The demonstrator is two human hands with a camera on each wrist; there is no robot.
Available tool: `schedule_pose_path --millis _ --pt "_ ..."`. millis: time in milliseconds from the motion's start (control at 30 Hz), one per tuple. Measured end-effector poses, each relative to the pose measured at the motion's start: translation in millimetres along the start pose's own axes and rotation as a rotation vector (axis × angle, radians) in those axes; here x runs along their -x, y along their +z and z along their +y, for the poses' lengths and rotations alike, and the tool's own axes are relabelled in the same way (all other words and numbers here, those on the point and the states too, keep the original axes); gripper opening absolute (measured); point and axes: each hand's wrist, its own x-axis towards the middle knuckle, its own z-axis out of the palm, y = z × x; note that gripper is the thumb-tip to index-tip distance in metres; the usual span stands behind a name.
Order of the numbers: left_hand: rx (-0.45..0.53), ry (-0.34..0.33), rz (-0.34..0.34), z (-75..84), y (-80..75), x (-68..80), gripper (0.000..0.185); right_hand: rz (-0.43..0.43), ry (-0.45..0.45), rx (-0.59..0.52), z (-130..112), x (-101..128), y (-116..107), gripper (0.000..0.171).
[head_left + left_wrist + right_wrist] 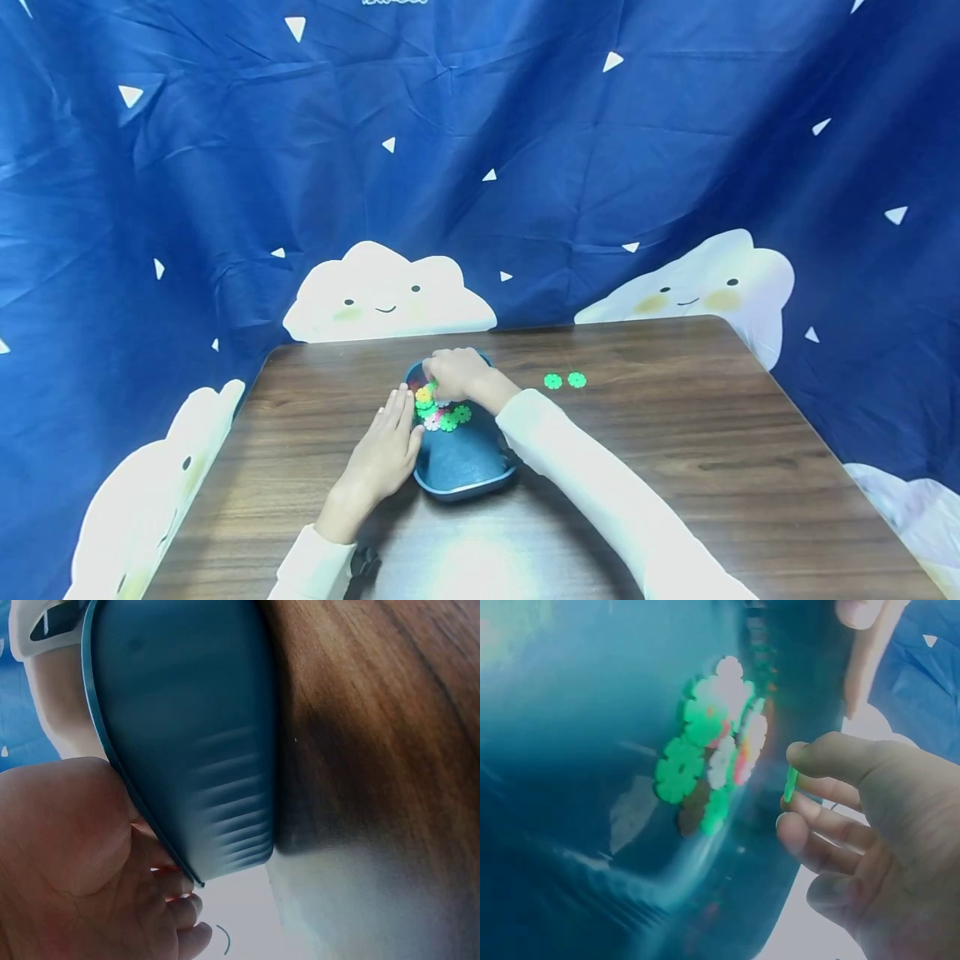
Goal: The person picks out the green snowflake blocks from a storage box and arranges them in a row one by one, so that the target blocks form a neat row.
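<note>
A dark blue-green plastic basket (461, 467) stands on the table, with several flower-shaped plastic discs (448, 422) in green, white, pink and yellow piled inside it. My right hand (459, 375) is over the basket's far part. In the right wrist view it pinches a thin green flower-shaped disc (790, 784), edge-on, between thumb and fingertips. My left hand (381, 454) lies along the basket's left rim, fingers straight, thumb apart from them. The left wrist view shows its palm (67, 832) against the rim and the basket's ridged outer wall (180, 697).
Two green discs (552, 381) lie side by side on the wooden table (675, 433), right of the basket. A blue curtain (450, 125) with white clouds hangs behind the table's far edge. A dark object (365, 562) sits by my left wrist.
</note>
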Motion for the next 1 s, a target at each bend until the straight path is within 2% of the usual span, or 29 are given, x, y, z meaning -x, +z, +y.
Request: schedule_pose_path --millis 233,467,800,1000 --pt "0.0 -0.004 -0.003 0.2 0.2 -0.2 0.06 0.056 -0.024 -0.017 8.6 12.6 -13.7 0.035" --pt "0.003 -0.007 -0.005 0.8 0.0 -0.9 0.061 0.12 -0.044 -0.02 17.3 28.6 -27.9 0.027" --pt "-0.007 -0.002 0.009 1.1 0.5 -0.9 0.06 0.205 -0.034 -0.015 33.6 54.1 -43.7 0.024" --pt "-0.013 -0.003 0.009 0.7 1.7 0.0 0.061 0.226 -0.007 -0.019 46.2 70.7 -51.9 0.025"
